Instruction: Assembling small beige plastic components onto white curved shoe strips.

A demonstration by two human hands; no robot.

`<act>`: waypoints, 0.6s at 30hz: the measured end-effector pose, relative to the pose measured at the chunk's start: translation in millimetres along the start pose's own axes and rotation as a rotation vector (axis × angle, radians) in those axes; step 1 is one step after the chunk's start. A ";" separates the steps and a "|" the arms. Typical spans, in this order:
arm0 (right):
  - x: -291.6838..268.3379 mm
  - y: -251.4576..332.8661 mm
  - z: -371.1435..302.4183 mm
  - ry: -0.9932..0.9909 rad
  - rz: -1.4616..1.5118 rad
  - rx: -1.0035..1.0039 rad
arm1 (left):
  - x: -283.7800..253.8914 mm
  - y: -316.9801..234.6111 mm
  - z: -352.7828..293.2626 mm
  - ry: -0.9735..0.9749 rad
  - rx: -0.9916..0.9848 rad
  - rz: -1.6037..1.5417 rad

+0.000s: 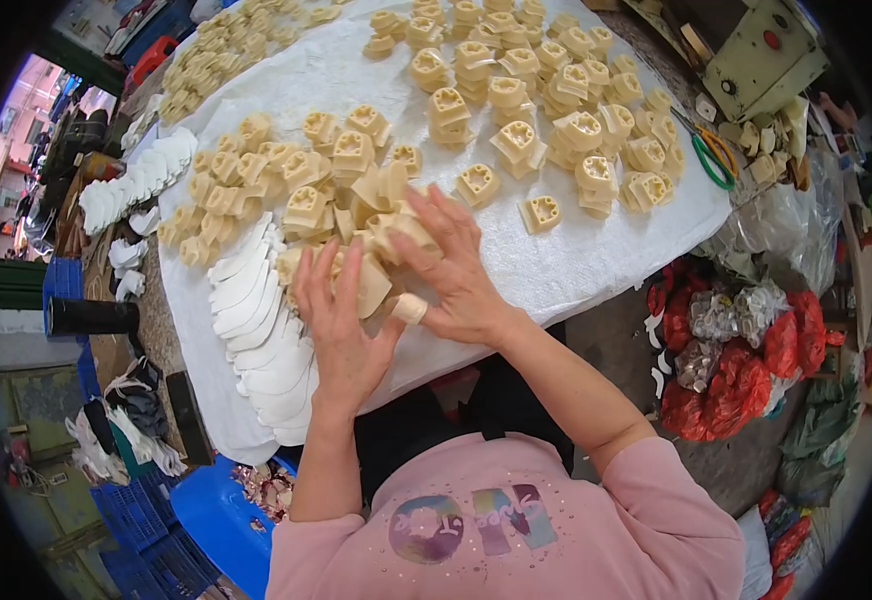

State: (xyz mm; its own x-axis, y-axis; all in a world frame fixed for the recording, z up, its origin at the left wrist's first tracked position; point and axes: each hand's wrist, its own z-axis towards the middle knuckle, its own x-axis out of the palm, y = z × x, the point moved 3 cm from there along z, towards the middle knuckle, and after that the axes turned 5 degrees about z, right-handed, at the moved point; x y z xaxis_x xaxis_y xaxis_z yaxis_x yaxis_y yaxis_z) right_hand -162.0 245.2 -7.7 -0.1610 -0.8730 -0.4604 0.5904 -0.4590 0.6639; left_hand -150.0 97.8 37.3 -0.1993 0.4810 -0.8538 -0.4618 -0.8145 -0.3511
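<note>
Both hands curve around a clump of cream moulded pieces near the front of the white-covered table (596, 265). My left hand (341, 340) has a hollow cream piece (373, 288) between its fingers and thumb. Over the clump's right side, my right hand (456, 270) closes on a slightly blurred cream piece (404, 232). A pale wrap (410, 308) covers my right thumb. Just left of my left hand lies an overlapping row of thin white curved pieces (266, 330). Loose cream pieces (306, 170) pile up beyond my fingers, and some contact points are hidden.
Stacks of cream pieces (576, 130) fill the far right of the table; flatter ones (246, 50) lie far left. More white pieces (141, 180) line the left edge. Green-handled scissors (711, 165) lie at right. A blue tub (221, 530) and red bags (726, 390) stand below.
</note>
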 end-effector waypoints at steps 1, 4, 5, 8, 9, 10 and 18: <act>-1.6 -2.5 -0.3 -0.067 -0.010 0.004 | 1.9 3.4 1.0 0.002 0.016 0.003; -4.7 -7.6 -3.1 -0.196 -0.027 -0.011 | 6.4 7.5 -3.7 -0.004 0.012 0.068; -5.2 -6.3 -2.0 -0.190 -0.001 0.007 | 6.1 6.4 -4.8 -0.028 0.019 0.076; 1.3 -3.2 0.4 -0.006 -0.015 0.030 | 6.9 8.7 -5.6 -0.105 0.078 0.027; 0.1 -5.6 -0.3 -0.020 -0.049 0.015 | 2.7 6.1 -6.1 -0.037 0.073 -0.023; -0.7 -5.1 0.3 -0.035 -0.078 -0.007 | -1.3 6.7 -8.3 -0.043 0.054 -0.015; 1.6 -11.0 -7.3 -0.090 0.010 0.089 | -29.3 28.9 -64.7 -0.011 -0.023 -0.201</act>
State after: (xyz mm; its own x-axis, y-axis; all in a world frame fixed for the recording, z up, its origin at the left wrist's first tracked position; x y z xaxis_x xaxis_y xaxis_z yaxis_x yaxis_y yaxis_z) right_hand -162.9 250.1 -20.0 -0.2285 -0.8869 -0.4014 0.5206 -0.4598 0.7195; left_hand -101.6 39.1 27.3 -0.1144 0.6378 -0.7617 -0.4733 -0.7091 -0.5227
